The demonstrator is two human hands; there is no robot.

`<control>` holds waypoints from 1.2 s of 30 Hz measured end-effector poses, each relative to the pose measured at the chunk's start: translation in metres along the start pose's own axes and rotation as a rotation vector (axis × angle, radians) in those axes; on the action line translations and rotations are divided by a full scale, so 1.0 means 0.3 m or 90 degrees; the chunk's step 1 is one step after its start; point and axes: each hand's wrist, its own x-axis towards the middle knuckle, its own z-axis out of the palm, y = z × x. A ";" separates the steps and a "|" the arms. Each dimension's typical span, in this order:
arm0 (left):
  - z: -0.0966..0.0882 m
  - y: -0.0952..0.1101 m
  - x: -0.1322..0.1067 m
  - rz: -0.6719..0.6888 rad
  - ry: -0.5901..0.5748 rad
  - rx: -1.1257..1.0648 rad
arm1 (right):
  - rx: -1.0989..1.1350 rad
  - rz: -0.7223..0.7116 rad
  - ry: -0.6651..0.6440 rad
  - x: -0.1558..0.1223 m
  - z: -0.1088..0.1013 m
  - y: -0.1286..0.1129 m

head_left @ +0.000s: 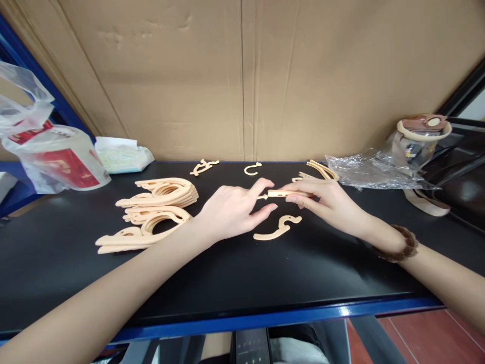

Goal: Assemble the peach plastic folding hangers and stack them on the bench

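My right hand (pixel 326 199) pinches a beige plastic hanger piece (pixel 277 193) between thumb and fingers above the black tabletop. A thin end of this piece points left, into the gap between the thumb and forefinger of my left hand (pixel 238 210). Those two left fingers are apart; the remaining left fingers are mostly hidden behind the palm. Just below the hands lies a curved beige hanger arm with a hook-like end (pixel 275 232). Left of my left hand, several similar folded plastic hangers (pixel 166 197) are stacked in overlapping piles.
Along the back lie a loose hook (pixel 252 169), small beige parts (pixel 202 167) and slim curved pieces (pixel 320 169). A bagged cup (pixel 71 156) and tissue pack (pixel 123 155) stand left. Clear plastic wrap (pixel 364 169) and a strapped bottle (pixel 422 139) are right. Cardboard (pixel 170 76) rises behind.
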 end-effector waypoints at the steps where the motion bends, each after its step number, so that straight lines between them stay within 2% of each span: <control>1: -0.004 -0.003 0.001 -0.021 0.002 -0.020 | 0.008 0.014 -0.002 -0.001 0.000 0.003; 6: -0.016 -0.007 0.006 -0.072 0.014 -0.118 | 0.043 0.061 -0.021 -0.007 0.005 0.000; 13: -0.014 0.002 0.001 -0.028 0.029 -0.129 | 0.087 0.019 -0.029 -0.007 0.010 -0.004; 21: -0.011 -0.009 -0.003 0.046 0.027 -0.049 | 0.096 0.021 -0.035 -0.011 0.010 -0.003; 27: -0.009 -0.008 -0.014 0.084 0.005 0.074 | 0.119 0.035 -0.047 -0.016 0.025 -0.006; 36: 0.008 -0.014 -0.019 0.197 0.074 0.145 | 0.179 0.082 -0.072 -0.012 0.034 -0.007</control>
